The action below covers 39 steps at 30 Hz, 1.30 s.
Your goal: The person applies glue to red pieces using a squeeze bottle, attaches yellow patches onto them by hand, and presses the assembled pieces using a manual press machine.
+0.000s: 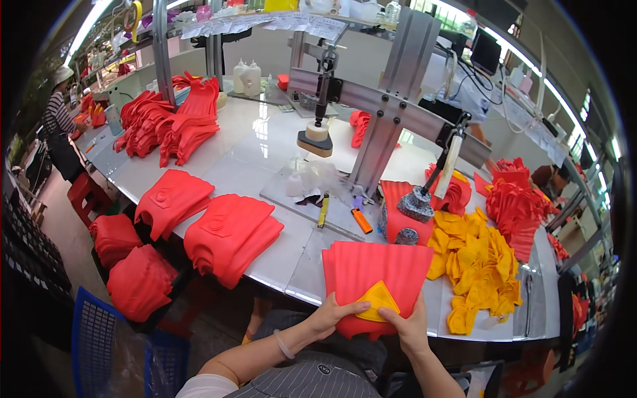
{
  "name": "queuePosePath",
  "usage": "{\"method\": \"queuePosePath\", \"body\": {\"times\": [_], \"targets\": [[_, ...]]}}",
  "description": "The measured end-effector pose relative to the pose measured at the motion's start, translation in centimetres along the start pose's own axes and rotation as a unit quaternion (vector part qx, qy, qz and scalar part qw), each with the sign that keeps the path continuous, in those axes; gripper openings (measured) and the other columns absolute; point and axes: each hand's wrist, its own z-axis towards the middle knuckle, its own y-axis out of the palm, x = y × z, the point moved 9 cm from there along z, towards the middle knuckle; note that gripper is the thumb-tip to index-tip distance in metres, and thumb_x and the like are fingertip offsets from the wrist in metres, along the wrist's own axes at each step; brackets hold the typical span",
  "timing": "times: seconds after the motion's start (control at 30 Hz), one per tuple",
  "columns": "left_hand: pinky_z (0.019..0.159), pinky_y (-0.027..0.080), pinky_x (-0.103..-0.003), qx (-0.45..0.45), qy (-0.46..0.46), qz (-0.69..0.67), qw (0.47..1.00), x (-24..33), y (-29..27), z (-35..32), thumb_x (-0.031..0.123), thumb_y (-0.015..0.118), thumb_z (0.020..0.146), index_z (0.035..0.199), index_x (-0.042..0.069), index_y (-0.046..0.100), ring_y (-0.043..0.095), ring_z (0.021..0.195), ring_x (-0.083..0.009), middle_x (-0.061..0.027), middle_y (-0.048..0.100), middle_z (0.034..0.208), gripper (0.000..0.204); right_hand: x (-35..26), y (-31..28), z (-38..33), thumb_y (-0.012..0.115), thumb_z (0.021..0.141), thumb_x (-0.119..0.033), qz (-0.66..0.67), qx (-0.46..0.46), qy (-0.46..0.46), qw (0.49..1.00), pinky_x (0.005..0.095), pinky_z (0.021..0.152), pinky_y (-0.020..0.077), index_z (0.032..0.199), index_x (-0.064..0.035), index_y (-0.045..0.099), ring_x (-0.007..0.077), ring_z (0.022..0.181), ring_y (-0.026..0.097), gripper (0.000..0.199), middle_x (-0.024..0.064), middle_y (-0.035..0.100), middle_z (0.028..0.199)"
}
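We pinched small yellow triangular fabric piece (377, 302) between left hand (330, 313) and right hand (409, 326), fingers closed on it, atop stack of red ribbed fabric panels (375, 272) at near edge of white worktable (259, 159). Pile of yellow fabric pieces (474, 262) lay just right.

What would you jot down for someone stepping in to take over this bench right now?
Left hand: gripping the red ribbed piece at its near edge, thumb on the yellow triangle.
Right hand: pressing the triangle's right corner onto the red piece.
Supplies: loose yellow pieces lie to the right; red stacks sit to the left.
Done: triangle laid on the red piece.
Left: it looks merely held in place, not yet fixed.
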Motion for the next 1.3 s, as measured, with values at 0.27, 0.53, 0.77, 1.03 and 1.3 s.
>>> {"method": "queuePosePath", "body": {"times": [0.27,0.53,0.77,1.03,1.3], "targets": [[0.098,0.046,-0.035,0.042,0.038,-0.047,0.997,2.4,-3.1,-1.2,0.008,0.067,0.086,0.131,0.001,0.044,0.055,0.116,-0.0205,-0.0096,0.057,0.124,0.051,-3.8,-8.1,11.5,0.046,0.101,-0.026,-0.120,0.154,-0.180,0.964,0.0319,0.093,0.0426,0.121,-0.0056,0.038,0.0184,0.107,0.056,0.029,0.0118,0.056,0.117],[0.101,0.043,-0.037,0.064,0.024,-0.052,0.996,2.2,-5.2,-2.0,0.007,0.067,0.085,0.133,0.002,0.042,0.052,0.120,-0.0220,-0.0102,0.054,0.127,0.054,-20.5,-2.1,11.4,0.036,0.101,-0.047,-0.179,0.171,-0.559,0.791,0.0370,0.098,0.0388,0.118,-0.0031,0.043,0.0225,0.117,0.050,0.047,0.0131,0.054,0.115],[0.103,0.041,-0.038,0.041,0.014,-0.025,0.999,2.5,-3.5,-1.2,0.010,0.068,0.084,0.135,0.001,0.040,0.051,0.121,-0.0230,-0.0109,0.053,0.130,0.059,-32.6,-4.1,22.6,0.057,0.095,-0.030,-0.357,0.215,-0.611,0.673,0.0332,0.093,0.0421,0.116,-0.0022,0.053,0.0233,0.107,0.058,0.035,0.0126,0.061,0.116],[0.106,0.037,-0.038,0.088,0.061,-0.044,0.993,4.5,-6.5,-2.1,0.008,0.067,0.084,0.137,0.002,0.038,0.047,0.125,-0.0231,-0.0102,0.050,0.132,0.061,-14.9,-9.2,16.8,0.048,0.098,-0.009,-0.322,0.271,-0.453,0.786,0.0297,0.085,0.0447,0.110,0.0007,0.052,0.0202,0.094,0.058,0.016,0.0132,0.061,0.100],[0.106,0.037,-0.037,0.076,0.044,-0.045,0.995,4.2,-6.0,-1.8,0.008,0.068,0.083,0.139,0.004,0.036,0.046,0.126,-0.0224,-0.0090,0.049,0.134,0.064,3.4,-12.8,19.3,0.064,0.087,-0.039,-0.337,0.168,0.043,0.926,0.0411,0.085,0.0461,0.106,0.0076,0.059,0.0362,0.098,0.059,0.050,0.0240,0.062,0.100]]}}
